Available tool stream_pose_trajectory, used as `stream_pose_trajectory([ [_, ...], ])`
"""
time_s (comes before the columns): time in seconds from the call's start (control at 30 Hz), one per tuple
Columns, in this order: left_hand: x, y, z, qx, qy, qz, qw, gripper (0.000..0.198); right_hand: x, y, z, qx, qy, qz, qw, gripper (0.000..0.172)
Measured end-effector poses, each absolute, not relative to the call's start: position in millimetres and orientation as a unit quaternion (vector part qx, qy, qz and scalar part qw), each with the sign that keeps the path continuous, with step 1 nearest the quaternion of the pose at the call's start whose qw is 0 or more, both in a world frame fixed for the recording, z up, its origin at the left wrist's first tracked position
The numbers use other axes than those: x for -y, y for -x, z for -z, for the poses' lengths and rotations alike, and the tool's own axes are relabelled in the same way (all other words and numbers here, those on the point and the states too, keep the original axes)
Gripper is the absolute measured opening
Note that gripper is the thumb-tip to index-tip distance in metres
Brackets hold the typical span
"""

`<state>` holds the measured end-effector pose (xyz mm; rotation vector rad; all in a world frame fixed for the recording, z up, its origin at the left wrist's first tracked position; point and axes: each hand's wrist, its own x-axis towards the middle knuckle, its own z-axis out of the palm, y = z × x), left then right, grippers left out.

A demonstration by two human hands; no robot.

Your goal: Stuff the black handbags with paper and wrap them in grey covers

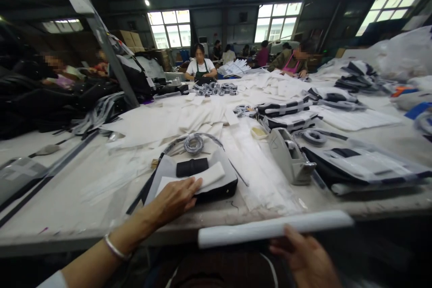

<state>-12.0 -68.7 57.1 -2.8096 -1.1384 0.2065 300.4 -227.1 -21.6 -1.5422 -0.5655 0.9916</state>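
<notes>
Head camera view, looking down a long, crowded table (398,195) in a workshop. The left hand (175,198) lay flat on a black bag (216,189) that sat right at the near edge of the table, a bit left of centre. Its fingers were straight and close together, with the tips pressing on a white strip (209,175) that lay across the top of the bag, so it was pinning more than gripping. A thin silver bracelet (116,248) sat on that wrist. Just behind the strip was a small black folded piece (192,166), and beyond that a grey coil (193,144) of strap.

The right hand (305,258) was lower, below the table edge and off to the right. It was holding a white roll (270,230) that ran sideways along the front of the table. The thumb was up against the roll and the fingers looked curled under it. That hand was pretty blurry though, so I couldn't tell how tight the grip was.

To the right of the bag stood a grey tape dispenser (290,155), near it but not touching. Further right, another dark bag lay inside a clear plastic sleeve (364,166). The middle of the table was covered in stacks of white sheets (175,117), with some black-and-white striped bundles (286,114) beside them. At the far end a person in a white shirt (200,67) sat facing this way, with other people off to both sides and bright windows (170,27) behind.
</notes>
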Motion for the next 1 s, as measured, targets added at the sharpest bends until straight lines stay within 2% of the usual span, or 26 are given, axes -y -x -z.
stream_pose_trajectory([
  [0.07,62.7,9.2,-70.1,0.367,0.924,-0.095,0.043,0.043,200.0,-244.3,11.2,0.187,0.523,-0.612,0.563,0.054],
  [0.1,59.7,8.4,-76.1,0.360,0.927,-0.098,0.041,0.039,188.7,-218.7,6.8,0.153,0.481,-0.666,0.550,0.058],
  [0.2,52.0,6.9,-89.8,0.337,0.935,-0.103,0.036,0.031,161.8,-164.4,-2.6,0.109,0.434,-0.724,0.525,0.058],
  [0.27,48.5,5.7,-95.4,0.324,0.939,-0.108,0.034,0.029,146.1,-148.3,-8.3,0.098,0.426,-0.736,0.516,0.048],
  [0.37,46.5,3.5,-100.1,0.317,0.941,-0.112,0.036,0.030,125.5,-142.4,-18.4,0.073,0.445,-0.743,0.496,0.017],
  [0.4,47.0,2.8,-101.0,0.317,0.941,-0.112,0.037,0.030,120.5,-142.4,-21.3,0.072,0.456,-0.742,0.485,0.011],
  [0.5,53.3,1.1,-101.9,0.327,0.939,-0.100,0.046,0.028,113.0,-143.8,-23.6,0.113,0.501,-0.731,0.448,0.020],
  [0.57,61.2,0.0,-98.0,0.338,0.935,-0.089,0.053,0.029,112.8,-144.5,-19.5,0.146,0.526,-0.719,0.430,0.020],
  [0.67,74.9,-0.4,-76.3,0.363,0.927,-0.068,0.072,0.041,113.8,-143.9,-11.4,0.163,0.541,-0.705,0.429,0.017],
  [0.83,88.1,7.3,-0.7,0.390,0.887,0.074,0.236,0.059,109.9,-140.7,-4.0,0.180,0.549,-0.695,0.428,0.012],
  [0.93,84.2,13.8,32.8,0.402,0.839,0.184,0.318,0.064,107.8,-146.2,-1.9,0.242,0.535,-0.719,0.372,0.024],
  [1.0,78.6,18.2,40.4,0.394,0.826,0.222,0.337,0.065,110.2,-152.0,-5.3,0.319,0.501,-0.716,0.368,0.028],
])
